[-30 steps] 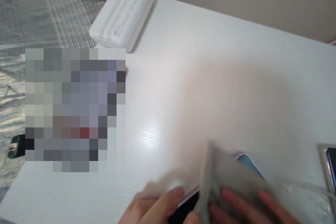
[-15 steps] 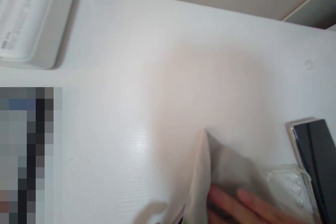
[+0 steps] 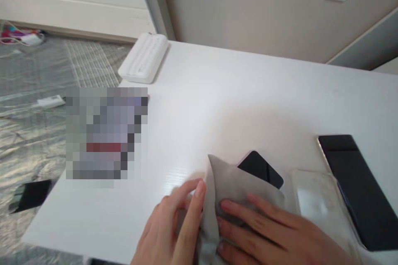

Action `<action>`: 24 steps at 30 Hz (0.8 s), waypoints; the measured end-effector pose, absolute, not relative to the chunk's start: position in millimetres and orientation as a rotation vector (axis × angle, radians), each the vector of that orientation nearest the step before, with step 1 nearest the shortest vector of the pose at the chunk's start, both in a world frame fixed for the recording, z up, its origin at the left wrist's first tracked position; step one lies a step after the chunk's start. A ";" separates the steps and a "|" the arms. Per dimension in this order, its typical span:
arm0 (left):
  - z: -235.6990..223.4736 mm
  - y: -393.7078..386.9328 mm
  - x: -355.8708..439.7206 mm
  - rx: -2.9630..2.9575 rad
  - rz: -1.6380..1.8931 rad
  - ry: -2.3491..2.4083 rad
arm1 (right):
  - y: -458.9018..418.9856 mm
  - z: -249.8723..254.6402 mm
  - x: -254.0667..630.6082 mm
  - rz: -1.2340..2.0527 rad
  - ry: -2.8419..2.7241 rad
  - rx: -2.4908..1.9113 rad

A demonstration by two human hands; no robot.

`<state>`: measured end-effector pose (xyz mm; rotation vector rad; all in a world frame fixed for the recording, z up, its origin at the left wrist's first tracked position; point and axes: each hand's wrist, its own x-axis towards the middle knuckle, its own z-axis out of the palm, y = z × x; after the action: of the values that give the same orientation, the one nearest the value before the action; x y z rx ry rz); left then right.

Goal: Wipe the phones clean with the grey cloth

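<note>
Left hand [image 3: 166, 225]: closed around the left fold of the grey microfibre cloth [image 3: 238, 190], thumb upright against the fold; the fold seems held up by this grip.

Right hand [image 3: 259, 232]: grasping the same cloth, fingers spread flat across it; this broad contact appears to press the cloth against what lies beneath.

Between the hands: the cloth, bunched and rising to a peak just above the left thumb.

Just beyond the right fingers: a black smartphone [image 3: 259, 169], its upper corner showing past the cloth and the rest covered, apparently kept in place by the cloth and the right hand.

Right of the right hand: a clear phone case [image 3: 314, 203], lying open side unclear, and beyond it, just beside it, a second black smartphone [image 3: 357, 190], both within easy reach.

Under both hands: the white worktop [image 3: 248, 103].

Far beyond the hands: a white ribbed block [image 3: 143, 58] at the worktop's back edge, and a pixelated, unreadable object left of the left hand.

Below the worktop's left edge: a grey woven mat [image 3: 90, 62].
</note>
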<state>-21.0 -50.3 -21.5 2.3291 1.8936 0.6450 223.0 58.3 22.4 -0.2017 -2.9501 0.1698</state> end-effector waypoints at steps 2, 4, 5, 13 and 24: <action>-19.3 -50.1 -19.3 2.370 0.599 1.920 | 64.0 25.5 224.1 0.205 -2.907 -0.384; -18.6 -51.8 -16.9 2.319 0.589 1.944 | 73.2 27.0 228.0 0.258 -2.846 -0.584; -18.3 -52.7 -15.7 2.295 0.595 1.932 | 77.4 27.5 228.8 0.288 -2.827 -0.629; -15.7 -54.0 -14.4 2.263 0.611 1.914 | 61.2 36.1 202.9 0.598 -2.868 -0.496; -21.6 -51.1 -18.1 2.243 0.606 1.907 | 80.3 40.6 225.2 0.852 -2.933 -0.233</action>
<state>-18.1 -51.1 -21.6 2.2432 1.9065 0.6063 225.2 80.3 40.6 -0.2327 -2.9332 0.8521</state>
